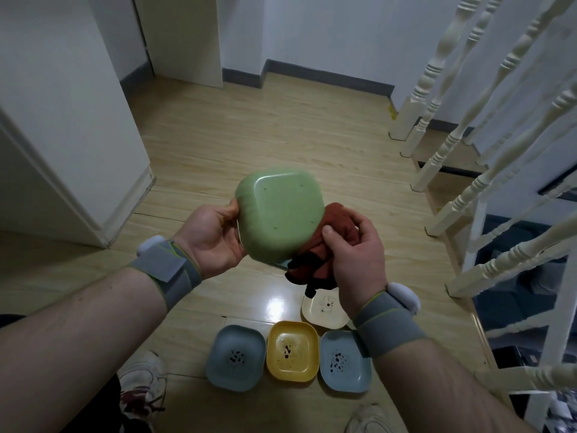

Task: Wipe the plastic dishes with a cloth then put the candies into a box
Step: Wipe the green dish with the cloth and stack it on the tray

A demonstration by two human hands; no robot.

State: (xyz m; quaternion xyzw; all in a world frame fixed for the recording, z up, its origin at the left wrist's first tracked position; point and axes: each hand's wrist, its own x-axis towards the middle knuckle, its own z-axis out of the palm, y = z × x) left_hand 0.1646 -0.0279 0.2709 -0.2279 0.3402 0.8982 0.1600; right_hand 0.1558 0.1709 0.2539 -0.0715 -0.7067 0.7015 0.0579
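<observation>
My left hand grips a green plastic dish by its left rim, with the dish's underside turned towards me. My right hand holds a bunched rust-red cloth against the dish's right edge. On the floor below lie a blue dish, a yellow dish, a second blue dish and a cream dish, each with dark specks inside. No candies or box are in view.
A white stair railing and steps run along the right. A white wall corner and door frame stand at the left. My shoes are on the wooden floor near the dishes.
</observation>
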